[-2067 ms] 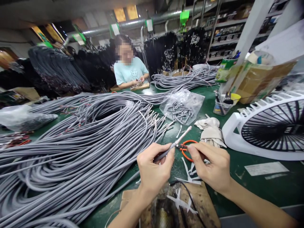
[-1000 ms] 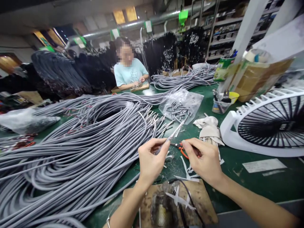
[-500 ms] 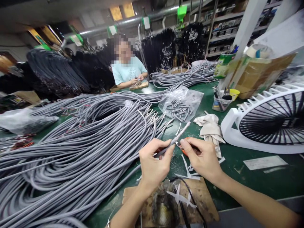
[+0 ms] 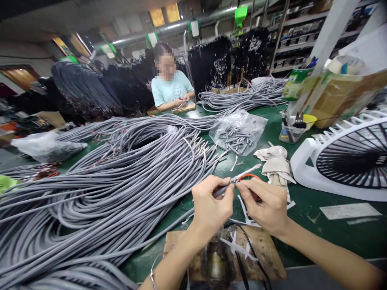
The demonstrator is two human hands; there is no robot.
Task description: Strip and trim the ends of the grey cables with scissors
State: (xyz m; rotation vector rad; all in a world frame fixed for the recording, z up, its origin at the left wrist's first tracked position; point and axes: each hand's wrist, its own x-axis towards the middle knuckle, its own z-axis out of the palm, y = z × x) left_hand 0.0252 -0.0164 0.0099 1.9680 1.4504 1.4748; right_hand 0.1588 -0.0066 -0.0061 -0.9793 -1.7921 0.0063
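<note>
My left hand (image 4: 213, 201) is closed round a grey cable (image 4: 222, 190), gripping it just below its stripped end. From the jacket's edge a whitish wrapped core (image 4: 249, 171) sticks out up and to the right. Thumb and forefinger of my right hand (image 4: 266, 203) pinch thin silvery wire strands (image 4: 236, 180) at that edge, close against the left fingertips. An orange-handled tool (image 4: 250, 176) shows partly behind the right hand; whether the hand holds it I cannot tell. Below both hands lies a wooden board (image 4: 267, 255) with black leads and white tape strips (image 4: 234, 243) on it.
Large coils of grey cable (image 4: 121, 193) fill the left of the green table. Beyond my hands lies a clear bag of short grey pieces (image 4: 237, 137). A white fan (image 4: 308, 169), cloth gloves (image 4: 276, 161) and a tool cup (image 4: 292, 131) stand right. A co-worker (image 4: 172, 90) sits opposite.
The view has swung left, so everything sits further right. The stripped end now points more to the right and lower, and more of the orange tool shows. Both hands keep their pinch.
</note>
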